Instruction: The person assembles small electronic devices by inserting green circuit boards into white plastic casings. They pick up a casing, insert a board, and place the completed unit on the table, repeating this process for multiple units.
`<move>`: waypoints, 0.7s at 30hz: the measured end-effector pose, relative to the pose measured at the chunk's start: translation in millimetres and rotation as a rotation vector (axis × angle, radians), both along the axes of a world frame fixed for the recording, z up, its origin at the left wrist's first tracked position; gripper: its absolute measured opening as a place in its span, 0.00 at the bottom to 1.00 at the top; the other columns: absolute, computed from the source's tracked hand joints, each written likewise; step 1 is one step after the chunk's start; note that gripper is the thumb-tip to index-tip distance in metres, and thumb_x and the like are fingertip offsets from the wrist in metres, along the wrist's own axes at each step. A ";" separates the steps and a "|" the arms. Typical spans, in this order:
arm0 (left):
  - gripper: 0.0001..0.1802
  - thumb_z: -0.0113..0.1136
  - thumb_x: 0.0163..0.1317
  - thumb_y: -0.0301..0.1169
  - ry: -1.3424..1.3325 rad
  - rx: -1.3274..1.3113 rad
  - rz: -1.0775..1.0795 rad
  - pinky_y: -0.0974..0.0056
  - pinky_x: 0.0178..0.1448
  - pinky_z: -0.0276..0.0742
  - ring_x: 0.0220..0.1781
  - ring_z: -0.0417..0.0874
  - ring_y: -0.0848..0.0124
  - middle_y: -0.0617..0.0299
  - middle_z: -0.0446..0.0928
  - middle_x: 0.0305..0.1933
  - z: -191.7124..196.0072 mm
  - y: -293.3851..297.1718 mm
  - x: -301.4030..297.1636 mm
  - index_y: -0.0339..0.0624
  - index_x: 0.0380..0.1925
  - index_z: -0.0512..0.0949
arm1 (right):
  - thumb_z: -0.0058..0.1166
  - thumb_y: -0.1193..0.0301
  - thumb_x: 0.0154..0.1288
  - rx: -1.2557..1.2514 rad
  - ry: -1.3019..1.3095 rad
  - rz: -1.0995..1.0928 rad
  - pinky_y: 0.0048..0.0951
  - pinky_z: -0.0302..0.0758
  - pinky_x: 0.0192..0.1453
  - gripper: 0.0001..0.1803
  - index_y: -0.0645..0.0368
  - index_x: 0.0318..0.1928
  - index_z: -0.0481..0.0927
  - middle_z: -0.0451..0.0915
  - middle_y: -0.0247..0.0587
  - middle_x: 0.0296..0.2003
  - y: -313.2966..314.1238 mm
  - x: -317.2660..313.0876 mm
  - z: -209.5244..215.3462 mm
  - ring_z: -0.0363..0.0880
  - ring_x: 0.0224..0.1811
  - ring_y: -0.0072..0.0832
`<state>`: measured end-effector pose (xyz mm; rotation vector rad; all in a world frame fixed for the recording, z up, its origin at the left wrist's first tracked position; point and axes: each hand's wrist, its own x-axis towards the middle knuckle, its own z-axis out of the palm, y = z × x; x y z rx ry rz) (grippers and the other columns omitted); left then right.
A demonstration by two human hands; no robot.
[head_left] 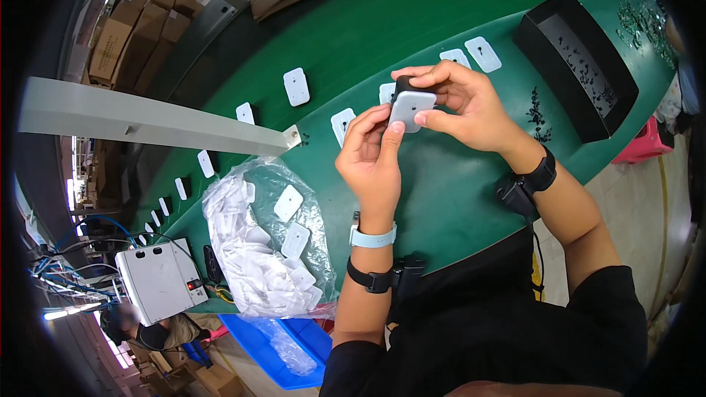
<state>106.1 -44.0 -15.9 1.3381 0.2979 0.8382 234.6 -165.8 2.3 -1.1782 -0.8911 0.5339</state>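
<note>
Between my two hands, above the green table, I hold a small rounded device housing [410, 108] with a white face and a black body. My left hand [373, 148] grips its left edge, thumb on the white face. My right hand [460, 106] closes on its upper right side, thumb pressed to the white face and fingers behind. Beside my left fingers a white rounded cover [341, 126] lies on the table. Another white cover [387, 94] is partly hidden behind the housing. Beyond my right hand lie two more, one white cover [482, 54] in full view.
A clear plastic bag [265, 239] of white covers lies at left. The black box [599, 106] at right holds small dark parts; more dark parts [539, 114] lie beside it. Further white pieces [296, 87] sit on the green belt [338, 48]. A metal bar [158, 119] crosses at left.
</note>
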 end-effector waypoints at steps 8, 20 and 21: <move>0.15 0.64 0.62 0.14 -0.026 0.206 0.053 0.62 0.58 0.83 0.52 0.84 0.65 0.50 0.81 0.50 -4.5 -2.0 -1.3 0.24 0.50 0.77 | 0.62 0.87 0.60 0.153 -0.107 0.041 0.35 0.80 0.63 0.19 0.63 0.51 0.75 0.73 0.53 0.64 1.3 -3.0 -4.6 0.79 0.60 0.33; 0.21 0.65 0.63 0.24 0.083 0.298 0.379 0.64 0.49 0.77 0.48 0.77 0.66 0.54 0.76 0.51 -11.3 9.6 3.8 0.36 0.56 0.73 | 0.62 0.82 0.63 -0.377 -0.181 -0.080 0.29 0.80 0.55 0.21 0.66 0.57 0.75 0.82 0.44 0.51 103.4 73.6 -2.2 0.83 0.49 0.27; 0.15 0.65 0.60 0.21 0.099 0.377 0.398 0.63 0.48 0.76 0.45 0.77 0.63 0.54 0.76 0.46 -2.2 12.4 -1.2 0.37 0.47 0.78 | 0.61 0.82 0.63 -0.489 -0.211 -0.091 0.28 0.79 0.55 0.22 0.66 0.58 0.75 0.82 0.42 0.49 114.5 86.1 -3.4 0.83 0.48 0.26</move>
